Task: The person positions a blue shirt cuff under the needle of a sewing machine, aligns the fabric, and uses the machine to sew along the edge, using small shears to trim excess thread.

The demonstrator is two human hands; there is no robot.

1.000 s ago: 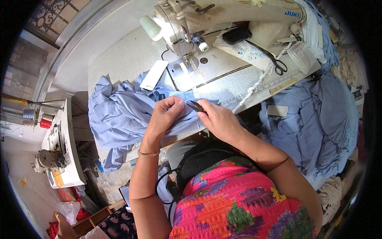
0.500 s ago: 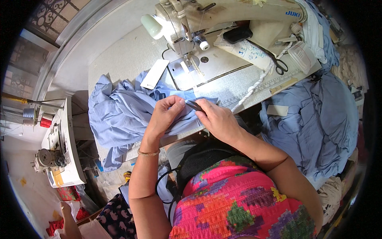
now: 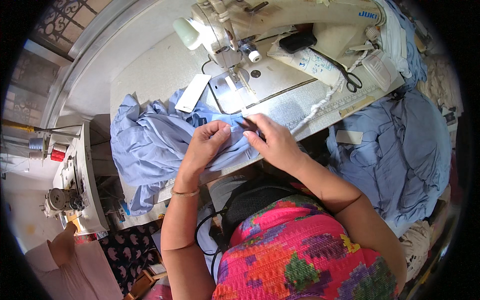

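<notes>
Two hands hardly shifted since a second ago: left hand (image 3: pixel 207 145) stays curled, gripping the blue cloth (image 3: pixel 150 145) at the table edge; right hand (image 3: pixel 272 142) pinches a small dark tool at its seam, below the sewing machine (image 3: pixel 235 30).

Sunlit pale worktable (image 3: pixel 150 70); grilled window (image 3: pixel 75 20) behind; second sewing table (image 3: pixel 85 175) left.

I see two sewing machines: one big one (image 3: pixel 280 30) in front of me and one small one (image 3: pixel 62 197) far on my left. I count two blue cloth heaps, one (image 3: pixel 150 145) under my two hands and one (image 3: pixel 395 155) on my right. There is one pair of scissors (image 3: pixel 350 77) and one white card (image 3: pixel 192 93).
</notes>
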